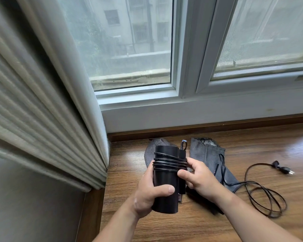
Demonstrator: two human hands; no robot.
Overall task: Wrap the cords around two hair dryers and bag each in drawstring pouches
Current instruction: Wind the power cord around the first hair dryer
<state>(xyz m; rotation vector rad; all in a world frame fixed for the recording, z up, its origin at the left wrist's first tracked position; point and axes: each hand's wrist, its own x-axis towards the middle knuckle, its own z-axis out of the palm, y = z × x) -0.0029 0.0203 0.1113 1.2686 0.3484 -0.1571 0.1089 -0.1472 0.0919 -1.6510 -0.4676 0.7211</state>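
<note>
1. Black hair dryer point(164, 203) was held upright above the near part of the wooden window ledge point(191, 224). The left hand point(147, 193) gripped its lower barrel, thumb across the front.
2. The right hand point(198, 177) held the same dryer from the other side. Its thumb pressed the barrel just below the coils and its fingers curled round the folded handle.
3. Its black cord point(168, 163) was wound in several tight turns around the upper barrel.
4. A dark shape lay under the right wrist, mostly hidden.
5. To the right, a loose cord point(262, 198) lay in loops on the ledge, ending in a plug point(285, 170).
6. Behind the dryer lay two grey drawstring pouches, one point(150, 151) partly hidden by it, the other point(208, 154) just to its right, with the loose cord running across it.
7. Farther back stood the white window frame point(187, 49), and the pleated curtain point(33, 102) hung at the left.
</note>
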